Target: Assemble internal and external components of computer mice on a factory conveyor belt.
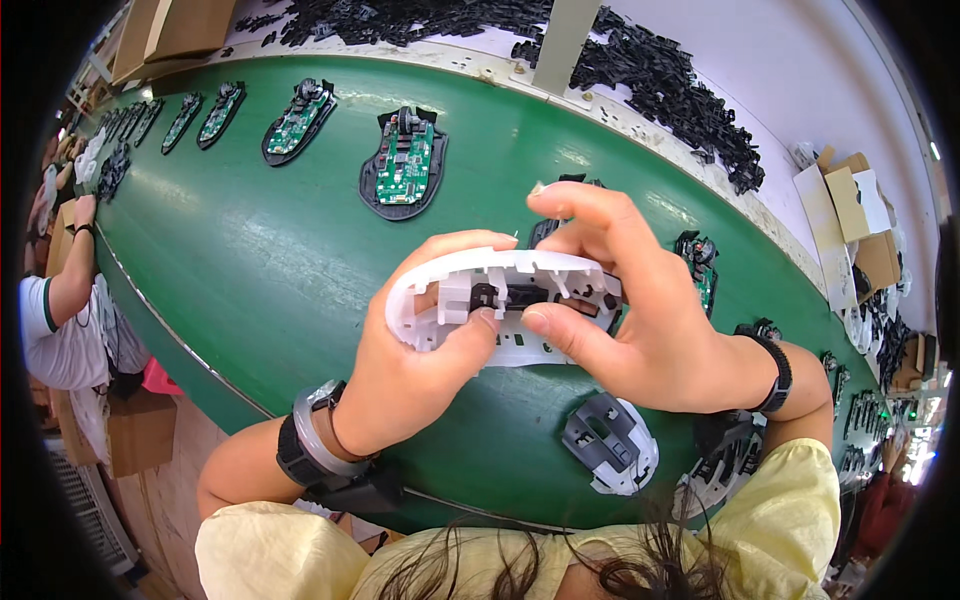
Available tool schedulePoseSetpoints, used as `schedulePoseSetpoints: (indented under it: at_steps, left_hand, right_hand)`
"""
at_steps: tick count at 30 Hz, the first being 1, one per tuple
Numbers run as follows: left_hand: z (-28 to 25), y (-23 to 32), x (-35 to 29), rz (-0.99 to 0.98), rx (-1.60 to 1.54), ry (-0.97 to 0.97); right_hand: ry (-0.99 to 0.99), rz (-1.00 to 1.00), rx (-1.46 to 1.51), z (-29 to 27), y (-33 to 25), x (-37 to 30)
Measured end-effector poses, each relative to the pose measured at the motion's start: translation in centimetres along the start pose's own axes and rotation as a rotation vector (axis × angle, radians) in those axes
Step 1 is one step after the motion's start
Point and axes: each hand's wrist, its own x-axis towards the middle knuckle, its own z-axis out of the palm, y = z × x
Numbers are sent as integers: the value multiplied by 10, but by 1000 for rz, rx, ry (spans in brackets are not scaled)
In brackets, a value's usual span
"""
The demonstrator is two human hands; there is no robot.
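Observation:
Between my hands, above the green bench, is a white plastic computer mouse shell (520, 262), its ribbed inside facing me. A black part (525, 297) sits across its middle. My left hand (415, 375) grips the shell's left end, thumb pressed inside against the black part and fingers behind the wall. Around the right end curls my right hand (665, 325); its thumb tip reaches inside near the black part, and its index finger is raised above the rim. The right hand's other fingers are partly hidden behind the shell.
Mouse bases with green circuit boards (403, 170) lie in a row along the green bench (250, 230). A grey-and-white mouse shell (612, 443) rests near my right forearm. Black small parts (660, 90) are heaped along the back ledge. Another person (70, 300) sits at left.

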Motion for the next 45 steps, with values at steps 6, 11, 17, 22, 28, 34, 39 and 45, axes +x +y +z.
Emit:
schedulePoseSetpoints:
  at_steps: [6,11,17,22,28,34,39,45]
  left_hand:
    - [0,2,-1,17,24,1]
    - [-6,-4,-2,58,68,-70]
    - [-4,-2,-1,55,156,-113]
    - [-18,3,-1,-219,-1,-189]
    - [-20,8,11,-405,-451,-225]
    - [-28,12,8,-467,-673,-285]
    - [-28,10,5,-412,-369,-275]
    - [-28,15,5,-258,-320,-256]
  right_hand:
    - [57,-273,-211,-2,6,3]
    - [174,-1018,-1004,11,22,-7]
    - [235,-953,-1219,21,20,-9]
    - [-52,-667,-432,3,7,1]
    - [322,-282,-652,-90,47,55]
    - [-27,-59,-1143,-145,167,92]
    - [62,-76,-1162,-147,159,97]
    - [435,180,-807,-152,134,70]
